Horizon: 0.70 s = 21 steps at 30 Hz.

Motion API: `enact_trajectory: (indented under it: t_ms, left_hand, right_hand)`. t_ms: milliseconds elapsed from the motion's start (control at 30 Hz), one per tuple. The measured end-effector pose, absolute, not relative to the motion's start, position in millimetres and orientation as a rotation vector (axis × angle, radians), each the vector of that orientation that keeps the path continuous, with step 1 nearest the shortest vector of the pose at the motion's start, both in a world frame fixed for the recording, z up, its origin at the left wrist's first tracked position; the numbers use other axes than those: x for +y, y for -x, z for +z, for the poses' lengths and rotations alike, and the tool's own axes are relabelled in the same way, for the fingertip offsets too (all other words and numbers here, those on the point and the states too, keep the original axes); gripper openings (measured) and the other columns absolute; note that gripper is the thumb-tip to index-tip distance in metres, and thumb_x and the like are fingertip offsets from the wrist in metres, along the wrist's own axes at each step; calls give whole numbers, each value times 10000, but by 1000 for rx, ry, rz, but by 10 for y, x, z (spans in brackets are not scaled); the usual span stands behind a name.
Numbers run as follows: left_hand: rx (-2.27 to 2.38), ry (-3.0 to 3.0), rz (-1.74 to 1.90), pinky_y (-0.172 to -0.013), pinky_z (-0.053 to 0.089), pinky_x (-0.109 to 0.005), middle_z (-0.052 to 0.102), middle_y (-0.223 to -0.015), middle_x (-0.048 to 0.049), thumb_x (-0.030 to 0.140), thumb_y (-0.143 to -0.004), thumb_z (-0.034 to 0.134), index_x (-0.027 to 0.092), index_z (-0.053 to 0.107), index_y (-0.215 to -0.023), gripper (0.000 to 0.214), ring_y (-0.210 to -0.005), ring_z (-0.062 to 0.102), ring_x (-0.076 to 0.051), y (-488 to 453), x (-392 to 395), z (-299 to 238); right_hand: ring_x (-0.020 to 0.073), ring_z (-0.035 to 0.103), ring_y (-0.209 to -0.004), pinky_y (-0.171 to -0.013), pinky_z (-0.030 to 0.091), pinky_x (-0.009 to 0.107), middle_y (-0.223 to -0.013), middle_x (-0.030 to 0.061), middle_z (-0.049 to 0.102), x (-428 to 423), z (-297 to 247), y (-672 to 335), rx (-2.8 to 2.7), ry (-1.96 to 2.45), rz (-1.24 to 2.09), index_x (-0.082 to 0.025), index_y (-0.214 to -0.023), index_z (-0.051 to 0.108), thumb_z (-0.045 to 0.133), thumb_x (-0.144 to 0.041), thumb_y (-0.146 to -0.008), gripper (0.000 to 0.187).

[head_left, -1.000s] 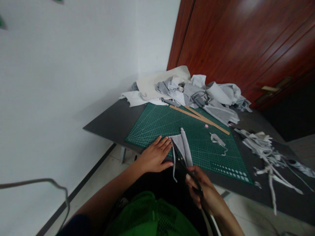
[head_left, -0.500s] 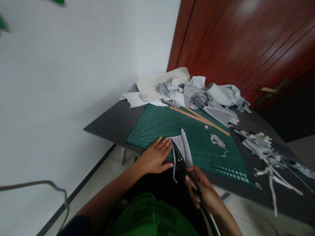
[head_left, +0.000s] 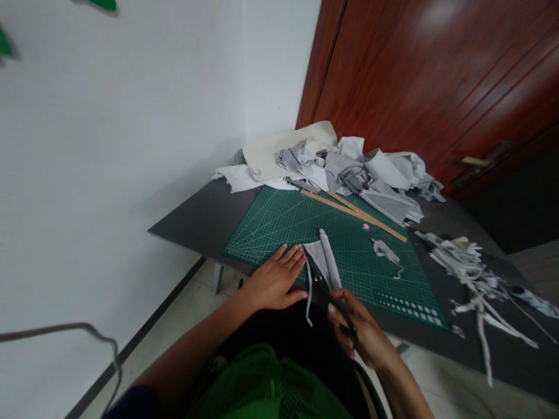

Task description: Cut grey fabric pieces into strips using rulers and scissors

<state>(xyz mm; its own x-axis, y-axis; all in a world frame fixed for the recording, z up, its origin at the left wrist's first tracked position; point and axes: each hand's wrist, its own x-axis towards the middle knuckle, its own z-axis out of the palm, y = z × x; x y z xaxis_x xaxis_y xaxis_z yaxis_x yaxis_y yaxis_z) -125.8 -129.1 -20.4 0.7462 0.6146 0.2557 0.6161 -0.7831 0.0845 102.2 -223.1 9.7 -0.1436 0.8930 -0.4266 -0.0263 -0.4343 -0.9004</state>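
My left hand lies flat with fingers stretched out at the near edge of the green cutting mat. Its fingertips touch the left side of a piece of grey fabric, which has a rolled or folded right edge. My right hand is wrapped round the black handles of a pair of scissors. The blades point away from me, along the fabric's left edge. A thin cut strip hangs between the blades and my left thumb, over the table's front edge. Part of the handles is hidden by my right fingers.
Two wooden rulers cross at the mat's far side, near a small pink piece and a fabric scrap. Heaped grey and white cloth fills the table's back. Scrap strips lie on the right of the dark table.
My right hand and the scissor handles have shifted very slightly. The thin strip's loose end has swung a little to the left. My left hand stays in place.
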Motion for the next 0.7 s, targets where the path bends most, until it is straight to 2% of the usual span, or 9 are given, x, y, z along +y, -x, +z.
enact_trajectory:
  t_ms: [367,567,700]
  left_hand:
    - [-1032,2921,-448,-1296,79,-485,367,-1628,-217,631,-1004,418,34,370,-1544,806,-1558,261,-320,1258,-1282,-241]
    - [-1028,2918,-482,-1294,93,-488,391,-1618,-209,625,-995,446,56,368,-1550,798,-1558,264,-318,1262,-1284,-247]
    - [-1028,2914,-474,-1296,88,-480,352,-1636,-220,623,-991,459,43,362,-1548,810,-1561,254,-318,1262,-1286,-227]
  right_hand:
    - [9,314,-335,-279,264,117,-636,-145,469,-2247,73,-1002,-1048,1432,1648,-263,-1070,419,788,-680,-727,654]
    - [18,322,-342,-285,298,122,-599,-147,452,-2257,65,-997,-1092,1433,1636,-262,-1070,436,780,-691,-727,648]
    - [13,336,-343,-282,319,124,-636,-132,491,-2243,66,-996,-1095,1410,1636,-262,-1059,445,791,-677,-725,636]
